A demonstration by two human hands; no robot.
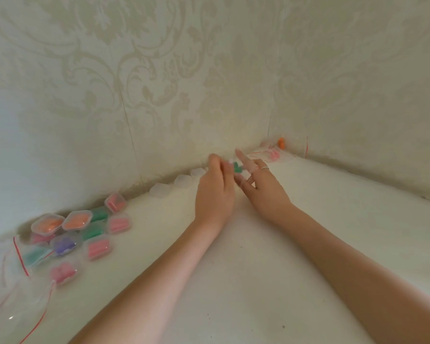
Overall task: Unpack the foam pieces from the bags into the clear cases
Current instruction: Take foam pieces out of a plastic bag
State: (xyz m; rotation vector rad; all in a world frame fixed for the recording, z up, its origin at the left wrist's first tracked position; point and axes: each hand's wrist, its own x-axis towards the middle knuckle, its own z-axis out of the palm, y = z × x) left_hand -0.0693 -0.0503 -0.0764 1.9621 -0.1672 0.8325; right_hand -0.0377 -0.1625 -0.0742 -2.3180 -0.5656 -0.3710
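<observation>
**Green foam changes hands by the wall**

Left hand [215,192] and ringed right hand [263,189] meet, fingers pinching small green foam pieces [238,168] between them. Empty clear plastic cases [183,180] wait just left. Blur hides the exact grip; a loose pinch could drop the foam.

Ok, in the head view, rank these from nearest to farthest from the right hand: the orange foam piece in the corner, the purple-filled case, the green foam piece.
From the right hand:
1. Green foam piece, right between both hands' fingers.
2. Orange foam piece, in the wall corner, up and right.
3. Purple-filled case, far left among the filled cases.
</observation>
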